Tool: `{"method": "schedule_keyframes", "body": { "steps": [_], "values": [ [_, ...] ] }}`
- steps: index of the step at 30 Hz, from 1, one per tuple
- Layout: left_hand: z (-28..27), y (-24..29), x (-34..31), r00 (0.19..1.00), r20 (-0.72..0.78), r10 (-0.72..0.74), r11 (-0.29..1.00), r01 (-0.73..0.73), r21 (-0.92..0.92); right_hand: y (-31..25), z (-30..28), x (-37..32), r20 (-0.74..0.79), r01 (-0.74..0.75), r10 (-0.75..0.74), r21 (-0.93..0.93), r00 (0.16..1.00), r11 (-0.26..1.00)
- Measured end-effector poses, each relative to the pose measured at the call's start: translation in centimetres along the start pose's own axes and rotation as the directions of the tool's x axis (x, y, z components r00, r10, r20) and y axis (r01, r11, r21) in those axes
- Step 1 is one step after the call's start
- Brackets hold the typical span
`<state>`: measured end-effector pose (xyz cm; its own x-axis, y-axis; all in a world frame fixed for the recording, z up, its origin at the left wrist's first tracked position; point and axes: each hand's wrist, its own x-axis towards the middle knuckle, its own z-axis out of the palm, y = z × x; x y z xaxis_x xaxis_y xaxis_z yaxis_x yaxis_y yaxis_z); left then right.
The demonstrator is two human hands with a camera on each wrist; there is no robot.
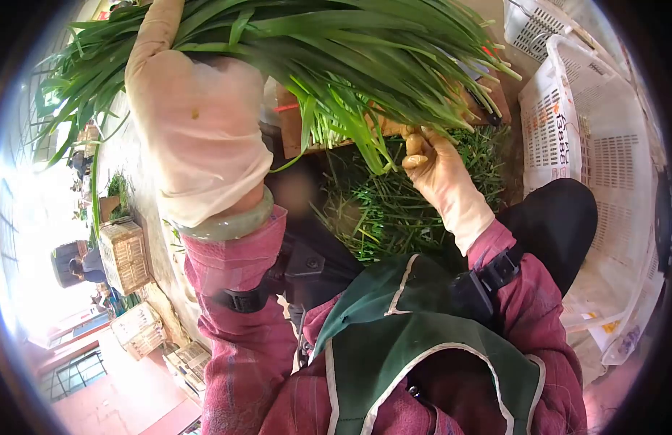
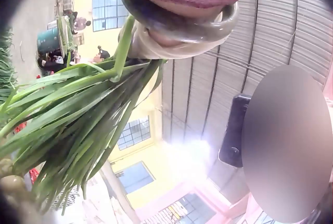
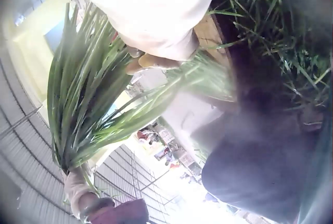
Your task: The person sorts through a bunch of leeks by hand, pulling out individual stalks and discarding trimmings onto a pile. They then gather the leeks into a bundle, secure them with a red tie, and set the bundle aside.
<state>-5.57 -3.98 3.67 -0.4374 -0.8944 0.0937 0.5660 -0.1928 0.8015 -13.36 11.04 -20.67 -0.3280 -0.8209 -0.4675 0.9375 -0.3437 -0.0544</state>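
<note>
Green leaves (image 1: 365, 51) in closed left hand (image 1: 194, 130), right hand (image 1: 448, 177) curled by edge, hold unclear

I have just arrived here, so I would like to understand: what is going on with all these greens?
A seated person in a green apron holds a big bunch of long green leaves in the gloved left hand. The gloved right hand is close to the stem ends, its fingers curled; whether it grips any stems is unclear. Loose green scraps lie below, and a white plastic basket stands on the right.
</note>
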Motion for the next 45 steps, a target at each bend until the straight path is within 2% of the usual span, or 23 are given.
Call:
{"method": "schedule_keyframes", "body": {
  "steps": [2, 4, 7, 10, 11, 12, 13, 14, 16, 17, 19, 20, 22, 23, 25, 29, 31, 32, 34, 37, 41, 43, 45],
  "values": [
    [1.4, -0.3, -0.7, 0.997, -0.028, 0.073, 0.99, -0.069, 0.123, -0.4, -0.7, 0.7, -0.001, 0.017, -0.017, -0.026, 1.0, 1.0],
    [2.0, -0.2, -2.0, 0.966, 0.05, 0.254, 0.813, -0.241, 0.53, -0.2, 0.2, 0.0, -0.004, 0.031, -0.031, -0.068, 1.0, 0.997],
    [2.6, 0.2, -4.0, 0.869, 0.284, 0.405, 0.224, -0.395, 0.891, 0.1, -0.3, -0.3, 0.12, -0.03, 0.038, -0.066, 0.992, 0.997],
    [1.5, -1.0, -3.5, 0.692, 0.568, 0.445, -0.332, -0.461, 0.823, 0.3, -0.8, -0.5, 0.201, -0.108, 0.122, -0.082, 0.972, 0.991],
    [1.4, -0.8, -3.4, 0.692, 0.571, 0.44, -0.311, -0.479, 0.821, 0.4, -0.7, -0.6, 0.202, -0.109, 0.126, -0.093, 0.971, 0.99],
    [1.1, -0.6, -2.9, 0.716, 0.532, 0.452, -0.189, -0.506, 0.841, 0.4, -0.6, -0.7, 0.203, -0.109, 0.129, -0.105, 0.971, 0.988],
    [0.7, -0.4, -2.4, 0.738, 0.492, 0.463, -0.064, -0.526, 0.848, 0.4, -0.7, -0.6, 0.13, -0.096, 0.123, -0.197, 0.984, 0.976],
    [0.0, -0.1, -1.3, 0.785, 0.406, 0.467, 0.166, -0.529, 0.832, 0.3, -0.9, -0.4, 0.057, -0.087, 0.108, -0.289, 0.992, 0.953],
    [-0.4, 0.2, -0.9, 0.797, 0.401, 0.451, 0.223, -0.536, 0.814, 0.1, -1.4, -0.1, -0.001, -0.045, 0.048, -0.367, 0.999, 0.929],
    [-0.4, 0.2, -1.4, 0.761, 0.478, 0.438, 0.054, -0.553, 0.832, 0.1, -1.9, 0.0, 0.012, -0.003, 0.008, -0.356, 1.0, 0.935],
    [-0.5, 0.6, -1.5, 0.775, 0.497, 0.391, 0.082, -0.567, 0.82, -0.1, -1.5, 0.1, 0.103, 0.062, -0.029, -0.331, 0.994, 0.942],
    [-0.7, 1.2, -1.2, 0.82, 0.447, 0.358, 0.277, -0.551, 0.787, 0.0, -1.5, 0.3, 0.099, 0.087, -0.055, -0.359, 0.994, 0.929],
    [-1.0, 1.3, -0.8, 0.826, 0.444, 0.347, 0.353, -0.553, 0.755, 0.3, -1.6, 1.0, 0.095, 0.136, -0.106, -0.41, 0.99, 0.902],
    [-1.3, 1.0, -0.7, 0.79, 0.487, 0.373, 0.241, -0.589, 0.772, 0.3, -1.7, 1.1, 0.078, 0.117, -0.093, -0.422, 0.993, 0.899],
    [-1.3, 1.2, -0.8, 0.807, 0.487, 0.335, 0.192, -0.565, 0.803, 0.1, -2.1, 1.1, 0.041, 0.079, -0.067, -0.446, 0.997, 0.892],
    [1.9, 3.4, -0.8, 0.963, 0.186, 0.195, 0.283, -0.237, 0.929, -0.3, -2.9, 0.9, 0.094, 0.027, 0.022, -0.491, 0.995, 0.871],
    [1.2, 2.7, -0.4, 0.926, 0.284, 0.248, 0.246, -0.344, 0.906, -0.5, -2.9, 0.8, 0.118, 0.001, 0.073, -0.535, 0.99, 0.845],
    [-1.2, 1.3, 0.2, 0.827, 0.475, 0.3, 0.213, -0.544, 0.812, -0.5, -2.9, 0.7, 0.118, 0.0, 0.079, -0.559, 0.99, 0.829],
    [-2.5, 0.7, 1.3, 0.705, 0.631, 0.323, 0.178, -0.7, 0.691, -0.4, -2.4, 0.5, 0.117, -0.003, 0.093, -0.606, 0.989, 0.796],
    [-3.1, 1.4, 2.5, 0.74, 0.612, 0.279, 0.158, -0.664, 0.731, 0.3, -1.8, -0.1, 0.146, 0.025, 0.091, -0.645, 0.985, 0.764],
    [-4.3, 1.6, 3.0, 0.697, 0.657, 0.288, 0.085, -0.702, 0.707, 0.9, -1.1, -0.6, 0.155, 0.039, 0.09, -0.674, 0.984, 0.738],
    [-5.0, 2.3, 4.2, 0.774, 0.582, 0.251, 0.363, -0.632, 0.685, 0.8, -0.5, -0.9, 0.162, 0.037, 0.102, -0.686, 0.982, 0.727],
    [-4.7, 3.5, 5.7, 0.904, 0.422, 0.063, 0.803, -0.297, 0.516, 0.6, -1.3, -0.3, 0.188, 0.016, 0.137, -0.64, 0.973, 0.768]
  ]
}}
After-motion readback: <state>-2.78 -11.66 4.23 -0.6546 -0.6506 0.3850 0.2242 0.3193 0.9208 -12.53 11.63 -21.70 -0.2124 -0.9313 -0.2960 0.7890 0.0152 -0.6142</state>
